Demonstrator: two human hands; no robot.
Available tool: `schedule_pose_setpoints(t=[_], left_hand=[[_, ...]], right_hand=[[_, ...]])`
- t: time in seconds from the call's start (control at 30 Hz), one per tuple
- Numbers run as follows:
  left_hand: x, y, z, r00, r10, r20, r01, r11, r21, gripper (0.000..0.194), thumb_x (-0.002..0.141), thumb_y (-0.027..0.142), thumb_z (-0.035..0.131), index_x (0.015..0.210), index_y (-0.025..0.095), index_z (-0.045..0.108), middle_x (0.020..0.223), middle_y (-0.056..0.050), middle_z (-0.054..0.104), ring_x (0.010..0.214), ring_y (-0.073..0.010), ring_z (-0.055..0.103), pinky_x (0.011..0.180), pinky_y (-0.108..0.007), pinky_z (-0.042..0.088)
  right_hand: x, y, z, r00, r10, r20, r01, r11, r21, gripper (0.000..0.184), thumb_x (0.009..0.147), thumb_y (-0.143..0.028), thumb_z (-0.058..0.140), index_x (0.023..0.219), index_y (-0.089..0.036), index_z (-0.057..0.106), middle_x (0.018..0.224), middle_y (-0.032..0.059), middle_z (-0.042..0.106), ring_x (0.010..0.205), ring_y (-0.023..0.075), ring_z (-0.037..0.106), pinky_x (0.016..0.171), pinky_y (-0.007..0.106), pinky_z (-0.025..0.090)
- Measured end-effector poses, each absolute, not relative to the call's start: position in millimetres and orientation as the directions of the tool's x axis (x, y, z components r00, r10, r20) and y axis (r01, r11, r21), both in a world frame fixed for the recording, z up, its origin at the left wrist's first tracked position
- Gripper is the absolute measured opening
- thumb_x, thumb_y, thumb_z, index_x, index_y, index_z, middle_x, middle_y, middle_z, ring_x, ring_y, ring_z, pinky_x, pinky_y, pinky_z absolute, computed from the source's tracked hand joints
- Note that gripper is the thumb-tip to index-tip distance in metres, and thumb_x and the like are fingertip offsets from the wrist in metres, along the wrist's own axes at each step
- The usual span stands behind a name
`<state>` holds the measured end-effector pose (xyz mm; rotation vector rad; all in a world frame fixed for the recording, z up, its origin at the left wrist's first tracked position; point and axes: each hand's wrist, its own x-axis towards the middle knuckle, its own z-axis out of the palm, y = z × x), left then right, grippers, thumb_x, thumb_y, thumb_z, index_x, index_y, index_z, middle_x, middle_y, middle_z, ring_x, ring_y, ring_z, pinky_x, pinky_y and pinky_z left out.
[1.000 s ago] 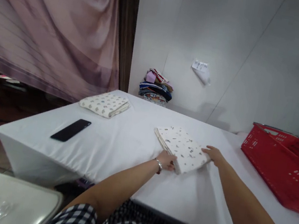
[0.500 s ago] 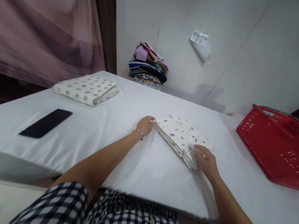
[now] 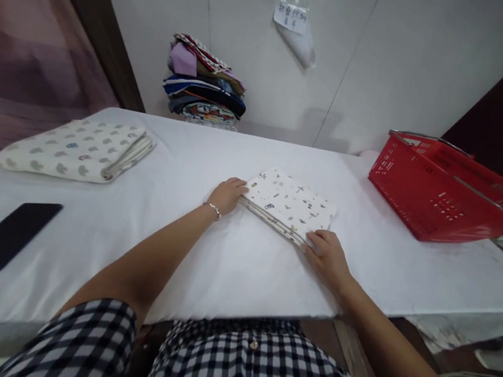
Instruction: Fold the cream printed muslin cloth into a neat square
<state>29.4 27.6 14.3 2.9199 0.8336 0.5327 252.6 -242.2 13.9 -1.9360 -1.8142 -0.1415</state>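
A folded white cloth point(image 3: 288, 201) printed with small dark motifs lies on the white-covered table, its layered folded edge facing me. My left hand point(image 3: 227, 196), a bracelet at the wrist, is closed on the cloth's left corner with fingertips over the top. At the near right corner, my right hand point(image 3: 327, 256) grips the layers, fingers on top and the thumb side low at the edge. The undersides of both grips are hidden. Farther left rests a larger folded white cloth point(image 3: 75, 149) with grey mushroom-like or animal-head shapes.
A flat black tablet-like slab point(image 3: 4, 240) lies at the table's left. On the right stands a red plastic basket point(image 3: 433, 196) with metal handles. Beyond the far edge rises a stack of folded fabrics point(image 3: 205, 87). A paper note point(image 3: 290, 16) hangs on the wall.
My view has turned to the right. The cloth now sits straighter before me, and my right hand has gone from loosely touching its corner to gripping it. My left hand keeps its corner.
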Motion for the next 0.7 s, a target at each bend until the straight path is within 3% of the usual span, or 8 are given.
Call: schedule_pose_setpoints(t=[0.2,0.5,0.7], left_hand=[[26.5,25.3,18.6,0.854,0.423,0.302,0.408,-0.906,0.114,0.037,0.082,0.012,0.038,0.11,0.023,0.058,0.121,-0.004,0.055,0.116,-0.0192,0.043,0.095,-0.036,0.036],[31.5,30.7,15.0,0.819,0.486,0.305,0.471,-0.873,0.127,0.03,0.082,0.014,0.041,0.103,0.022,0.061,0.113,-0.003,0.061,0.106,-0.02,0.049,0.09,-0.036,0.037],[27.0,25.2,14.0,0.841,0.441,0.313,0.429,-0.896,0.112,0.036,0.079,0.012,0.04,0.109,0.02,0.058,0.118,-0.005,0.057,0.113,-0.0204,0.045,0.094,-0.037,0.034]], right_hand=[[247.5,-245.2,11.7,0.095,0.927,0.362,0.979,-0.02,-0.205,0.033,0.087,-0.034,0.041,0.111,-0.019,0.059,0.107,0.0114,0.058,0.099,0.0249,0.049,0.086,0.038,0.04],[251.9,-242.6,16.2,0.099,0.936,0.338,0.972,-0.019,-0.234,0.034,0.091,-0.031,0.033,0.11,-0.02,0.06,0.105,0.0093,0.059,0.098,0.0217,0.051,0.084,0.034,0.043],[246.6,-248.9,14.8,0.108,0.943,0.313,0.971,-0.033,-0.235,0.036,0.089,-0.035,0.037,0.117,-0.021,0.055,0.113,0.0105,0.056,0.104,0.0247,0.048,0.087,0.038,0.041]])
